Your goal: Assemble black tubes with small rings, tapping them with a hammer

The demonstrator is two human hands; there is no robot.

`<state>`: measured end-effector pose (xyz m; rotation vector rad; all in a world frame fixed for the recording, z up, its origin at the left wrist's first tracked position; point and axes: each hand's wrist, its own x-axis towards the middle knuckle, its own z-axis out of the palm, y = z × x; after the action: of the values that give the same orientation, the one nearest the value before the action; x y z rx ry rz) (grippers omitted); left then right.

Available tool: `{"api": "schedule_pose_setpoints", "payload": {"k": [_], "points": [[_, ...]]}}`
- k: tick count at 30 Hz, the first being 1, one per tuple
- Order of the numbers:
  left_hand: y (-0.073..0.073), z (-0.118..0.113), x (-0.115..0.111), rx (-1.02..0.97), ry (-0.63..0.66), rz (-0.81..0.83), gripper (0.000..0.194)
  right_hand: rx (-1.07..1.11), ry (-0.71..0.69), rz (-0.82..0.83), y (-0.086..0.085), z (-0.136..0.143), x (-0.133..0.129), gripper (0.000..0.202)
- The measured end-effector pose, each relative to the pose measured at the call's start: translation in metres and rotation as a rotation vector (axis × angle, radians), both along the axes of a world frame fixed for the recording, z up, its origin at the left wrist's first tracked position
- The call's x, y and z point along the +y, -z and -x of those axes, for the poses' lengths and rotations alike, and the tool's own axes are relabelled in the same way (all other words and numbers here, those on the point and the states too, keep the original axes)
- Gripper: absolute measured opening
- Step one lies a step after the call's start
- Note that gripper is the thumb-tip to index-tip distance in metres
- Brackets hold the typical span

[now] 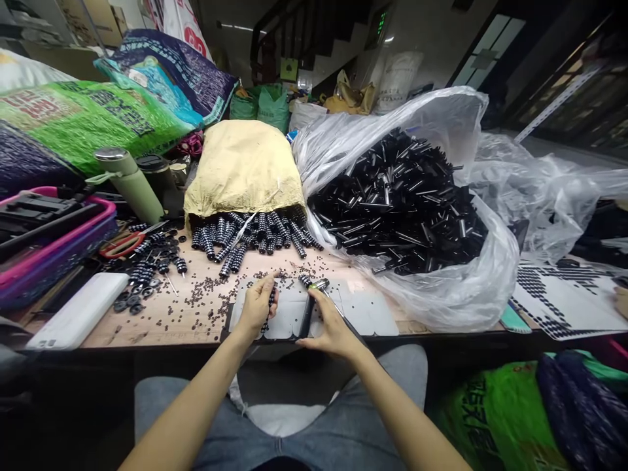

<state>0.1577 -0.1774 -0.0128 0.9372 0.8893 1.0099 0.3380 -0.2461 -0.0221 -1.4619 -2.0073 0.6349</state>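
My left hand (258,306) is closed around a thin black ribbed rod (271,302), mostly hidden by the fingers. To its right, my right hand (332,325) grips a smooth black tube (307,316) between thumb and fingers. A black-and-silver ribbed stick (305,280) lies just above that tube; whether they touch I cannot tell. Beside it is a small metal tool head (320,284), and a dark handle (354,332) runs past my right hand. Both hands are over a grey mat (375,314) at the table's front edge.
Ribbed sticks (262,235) spill from a yellow sack (245,163). A clear plastic bag (441,307) holds many black tubes (392,203). Small black rings (199,297), red-handled scissors (122,246), a white box (78,311) and a pink basket (105,210) lie left. A co-worker's hand (622,297) shows right.
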Motion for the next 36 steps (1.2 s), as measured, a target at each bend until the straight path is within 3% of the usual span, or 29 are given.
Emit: {"api": "schedule_pose_setpoints", "payload": {"k": [4, 8, 10, 18, 26, 29, 31, 34, 36], "points": [[-0.013, -0.003, -0.006, -0.049, 0.109, 0.136, 0.055, 0.099, -0.087, -0.07, -0.022, 0.019, 0.004, 0.105], [-0.018, -0.011, -0.009, -0.048, -0.015, 0.216, 0.042, 0.162, -0.181, -0.118, -0.036, 0.038, 0.007, 0.107], [-0.02, -0.014, -0.011, -0.047, -0.066, 0.221, 0.035, 0.17, -0.177, -0.126, -0.036, 0.043, 0.008, 0.107], [-0.028, -0.018, -0.019, -0.006, 0.072, 0.239, 0.032, 0.154, -0.107, -0.096, -0.027, 0.043, 0.009, 0.102], [-0.015, -0.023, -0.014, 0.084, 0.132, 0.28, 0.036, 0.109, 0.026, -0.059, -0.021, 0.048, 0.002, 0.096], [-0.006, -0.024, -0.016, 0.133, 0.104, 0.151, 0.035, 0.025, 0.074, -0.135, -0.01, 0.05, -0.001, 0.096], [0.001, -0.024, -0.022, 0.276, 0.083, -0.083, 0.033, -0.028, 0.136, -0.193, 0.0, 0.052, -0.001, 0.095], [0.014, -0.026, -0.033, 0.625, 0.047, -0.514, 0.038, -0.111, 0.242, -0.237, 0.013, 0.054, -0.002, 0.077], [0.023, -0.025, -0.037, 0.843, 0.066, -0.717, 0.043, -0.179, 0.272, -0.221, 0.015, 0.048, -0.005, 0.068]]}}
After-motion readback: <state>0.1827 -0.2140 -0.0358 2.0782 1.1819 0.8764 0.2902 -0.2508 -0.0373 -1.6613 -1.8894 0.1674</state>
